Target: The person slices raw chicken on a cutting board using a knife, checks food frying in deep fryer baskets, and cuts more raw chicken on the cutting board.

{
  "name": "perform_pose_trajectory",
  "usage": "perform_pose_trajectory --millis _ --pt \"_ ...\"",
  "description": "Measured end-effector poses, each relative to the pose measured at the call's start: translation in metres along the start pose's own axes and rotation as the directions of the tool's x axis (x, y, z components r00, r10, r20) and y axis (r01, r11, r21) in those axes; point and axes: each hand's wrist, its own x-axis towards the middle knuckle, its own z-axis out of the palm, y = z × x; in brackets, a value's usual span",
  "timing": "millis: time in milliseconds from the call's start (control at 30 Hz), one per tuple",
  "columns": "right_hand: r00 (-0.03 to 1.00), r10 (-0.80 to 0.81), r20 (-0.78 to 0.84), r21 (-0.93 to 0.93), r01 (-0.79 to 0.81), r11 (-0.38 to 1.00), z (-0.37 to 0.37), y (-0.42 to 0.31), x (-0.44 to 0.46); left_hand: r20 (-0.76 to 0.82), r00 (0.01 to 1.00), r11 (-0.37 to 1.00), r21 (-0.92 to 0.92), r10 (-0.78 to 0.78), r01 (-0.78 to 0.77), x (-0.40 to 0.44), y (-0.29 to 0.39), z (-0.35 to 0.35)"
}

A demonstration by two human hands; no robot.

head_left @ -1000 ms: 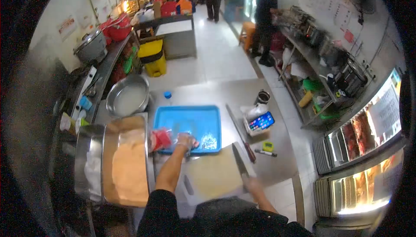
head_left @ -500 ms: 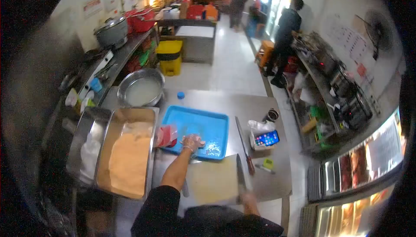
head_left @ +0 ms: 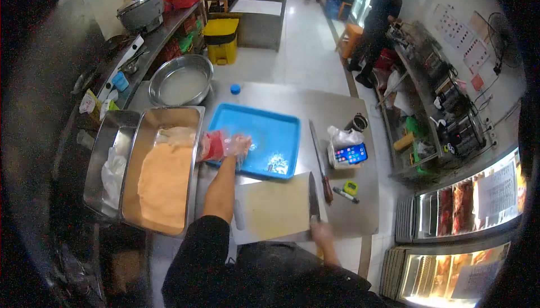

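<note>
My left hand [head_left: 238, 146], in a clear plastic glove, is over the left part of a blue tray [head_left: 270, 118]. Its fingers are curled round something pale that I cannot make out. Right beside it, at the tray's left edge, lies a red and clear plastic bag [head_left: 212, 145]. My right hand [head_left: 322, 234] is closed on the handle of a kitchen knife [head_left: 314, 195], whose blade points away from me along the right edge of the cutting board [head_left: 275, 207]. Wet spots shine on the tray's near right part.
Left of the board stands a steel pan of orange powder [head_left: 163, 184], with a steel bowl of cloudy liquid [head_left: 181, 86] behind. A long sharpening steel [head_left: 318, 159], a phone [head_left: 350, 154] and a yellow-green timer [head_left: 350, 187] lie right. A person [head_left: 378, 27] stands at the right counter.
My left hand has moved left across the tray to the red and clear bag. My right hand stays on the knife. The camera view has tipped downward.
</note>
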Motion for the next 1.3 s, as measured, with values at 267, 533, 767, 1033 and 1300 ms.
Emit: perform_pose_trajectory --millis 267,533,767,1033,1300 --pt "0.965 -0.262 -0.03 -0.071 0.26 0.963 -0.014 -0.005 -0.005 0.049 0.993 0.863 0.49 0.111 -0.121 -0.027 0.04 -0.015" --pt "0.991 -0.127 0.036 -0.037 0.128 0.991 -0.011 0.004 -0.001 0.0 0.99 0.742 0.662 0.139 -0.104 -0.04 0.037 0.014" --pt "1.0 -0.007 0.0 -0.017 0.007 1.0 -0.026 -0.024 -0.017 0.348 0.933 -0.047 0.934 -0.085 -0.353 -0.082 0.15 0.075" --pt "0.994 -0.076 0.084 -0.013 0.078 0.997 -0.018 -0.01 -0.005 0.451 0.775 0.108 0.885 -0.444 -0.453 -0.059 0.151 0.097" --pt "0.974 0.169 0.152 0.171 -0.194 0.966 -0.031 -0.032 -0.007 0.371 0.879 0.088 0.928 -0.301 -0.361 -0.063 0.139 0.098"
